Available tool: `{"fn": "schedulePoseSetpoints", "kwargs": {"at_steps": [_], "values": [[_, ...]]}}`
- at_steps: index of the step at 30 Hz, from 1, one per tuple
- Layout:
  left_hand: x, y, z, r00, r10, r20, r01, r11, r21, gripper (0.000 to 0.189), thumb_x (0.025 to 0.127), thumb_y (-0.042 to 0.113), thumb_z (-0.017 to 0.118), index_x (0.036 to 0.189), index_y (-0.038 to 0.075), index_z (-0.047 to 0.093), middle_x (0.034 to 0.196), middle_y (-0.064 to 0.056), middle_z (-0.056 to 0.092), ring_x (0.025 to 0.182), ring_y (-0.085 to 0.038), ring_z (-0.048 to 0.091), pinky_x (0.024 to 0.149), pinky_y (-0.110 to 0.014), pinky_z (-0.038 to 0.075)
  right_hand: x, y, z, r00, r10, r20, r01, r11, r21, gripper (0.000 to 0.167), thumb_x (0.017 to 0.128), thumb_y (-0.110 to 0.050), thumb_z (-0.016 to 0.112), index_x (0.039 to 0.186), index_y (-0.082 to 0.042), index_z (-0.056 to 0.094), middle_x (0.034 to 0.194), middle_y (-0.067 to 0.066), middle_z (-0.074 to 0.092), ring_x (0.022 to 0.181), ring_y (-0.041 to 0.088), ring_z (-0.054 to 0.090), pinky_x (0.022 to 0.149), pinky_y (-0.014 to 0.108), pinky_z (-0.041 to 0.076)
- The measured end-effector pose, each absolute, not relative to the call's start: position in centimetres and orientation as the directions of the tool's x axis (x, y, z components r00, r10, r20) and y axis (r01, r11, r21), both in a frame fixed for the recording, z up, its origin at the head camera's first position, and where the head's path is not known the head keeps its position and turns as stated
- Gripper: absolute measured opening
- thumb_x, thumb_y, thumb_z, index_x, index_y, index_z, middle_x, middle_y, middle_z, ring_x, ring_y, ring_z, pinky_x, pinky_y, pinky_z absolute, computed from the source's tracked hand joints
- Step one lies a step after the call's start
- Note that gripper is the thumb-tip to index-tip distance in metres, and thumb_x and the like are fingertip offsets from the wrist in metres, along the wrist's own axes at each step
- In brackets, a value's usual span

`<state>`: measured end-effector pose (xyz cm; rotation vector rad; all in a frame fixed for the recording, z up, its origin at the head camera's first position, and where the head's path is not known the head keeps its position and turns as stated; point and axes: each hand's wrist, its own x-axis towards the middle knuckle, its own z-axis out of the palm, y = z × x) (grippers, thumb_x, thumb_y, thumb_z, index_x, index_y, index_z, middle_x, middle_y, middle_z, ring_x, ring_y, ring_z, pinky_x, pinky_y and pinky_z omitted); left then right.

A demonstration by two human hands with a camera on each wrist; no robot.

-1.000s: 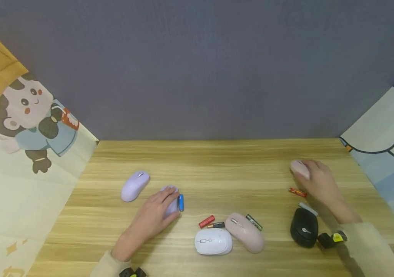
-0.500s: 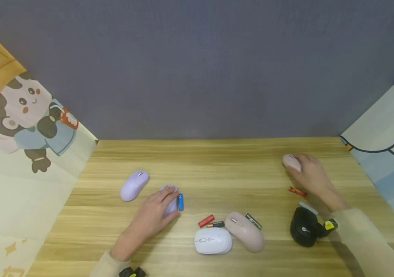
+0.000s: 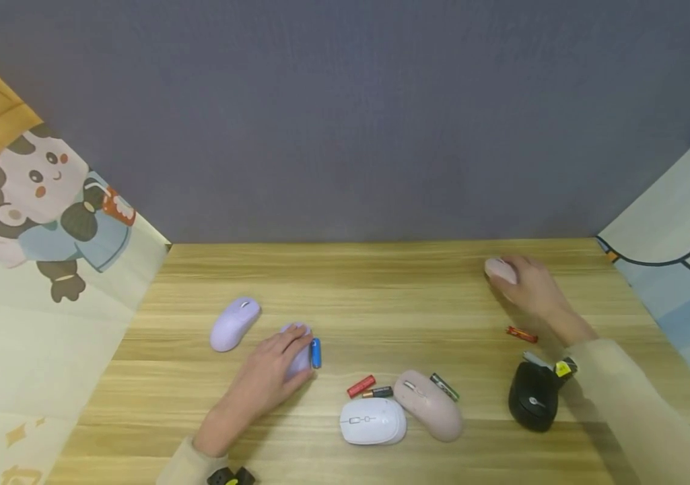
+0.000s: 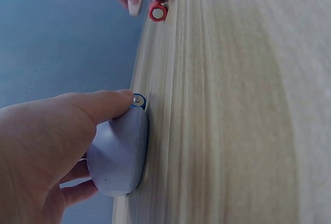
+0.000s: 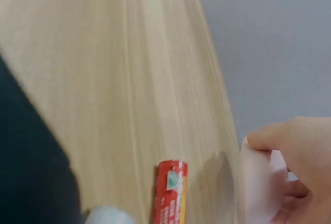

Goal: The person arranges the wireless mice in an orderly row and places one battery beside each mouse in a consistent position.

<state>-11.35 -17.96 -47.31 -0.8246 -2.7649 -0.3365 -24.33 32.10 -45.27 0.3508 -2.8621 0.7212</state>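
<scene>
Your left hand (image 3: 266, 370) is gripping a lilac mouse (image 3: 299, 362) on the wooden table (image 3: 351, 289), the thumb bending along one side and the fingers curving over the other, so they are opening no wider than its body. A blue battery (image 3: 316, 353) is lying just beside that mouse, close to your thumb tip; whether they are touching, you cannot tell. A second lilac mouse (image 3: 235, 325) is resting near it, farther to your left. Your right hand (image 3: 529, 289) is pinching a small pale pink mouse (image 3: 500, 271) between thumb and curled fingers near the table's far edge; whether it is touching the wood is unclear. Nearer you, a red-and-orange battery (image 3: 522, 334) is lying apart from that hand, and a grey battery (image 3: 536, 359) is lying at the far end of a black mouse (image 3: 532, 396). Between your hands, a white mouse (image 3: 371, 422) and a larger pink mouse (image 3: 429, 405) are sitting side by side, with a plain red battery (image 3: 361, 386), a black battery (image 3: 378, 392) and a green-and-black battery (image 3: 444, 387) lying close about them.
</scene>
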Motion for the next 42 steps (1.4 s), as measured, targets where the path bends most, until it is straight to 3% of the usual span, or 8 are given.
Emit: {"fn": "schedulePoseSetpoints", "kwargs": {"at_steps": [18, 30, 42], "values": [[-11.2, -18.3, -47.1, -0.818, 0.511, 0.263, 0.558, 0.816, 0.151, 0.062, 0.089, 0.040, 0.080, 0.138, 0.005, 0.064, 0.143, -0.017, 0.061, 0.133, -0.037, 0.057, 0.110, -0.054, 0.050, -26.6, 30.0, -45.2, -0.992, -0.125, 0.037, -0.126, 0.854, -0.506, 0.062, 0.104, -0.036, 0.058, 0.143, 0.009, 0.047, 0.134, 0.039, 0.053, 0.117, 0.053, 0.053, 0.091, 0.065, 0.048], [-10.9, -18.6, -46.9, -0.816, 0.513, 0.267, 0.563, 0.811, 0.163, 0.061, 0.089, 0.041, 0.080, 0.137, 0.006, 0.064, 0.142, -0.016, 0.062, 0.132, -0.037, 0.058, 0.110, -0.055, 0.050, -26.7, 28.6, -45.8, -0.999, -0.033, 0.038, -0.048, 0.862, -0.504, 0.064, 0.103, -0.033, 0.053, 0.145, 0.014, 0.042, 0.132, 0.041, 0.050, 0.119, 0.057, 0.050, 0.099, 0.070, 0.046], [-11.0, -18.4, -46.5, -0.819, 0.506, 0.272, 0.559, 0.811, 0.174, 0.061, 0.089, 0.040, 0.080, 0.136, 0.005, 0.064, 0.142, -0.017, 0.062, 0.132, -0.038, 0.058, 0.110, -0.055, 0.050, -27.4, 27.5, -45.5, -0.992, 0.014, 0.122, -0.046, 0.878, -0.476, 0.058, 0.098, -0.027, 0.059, 0.137, 0.015, 0.049, 0.128, 0.042, 0.052, 0.118, 0.058, 0.049, 0.100, 0.069, 0.045]]}}
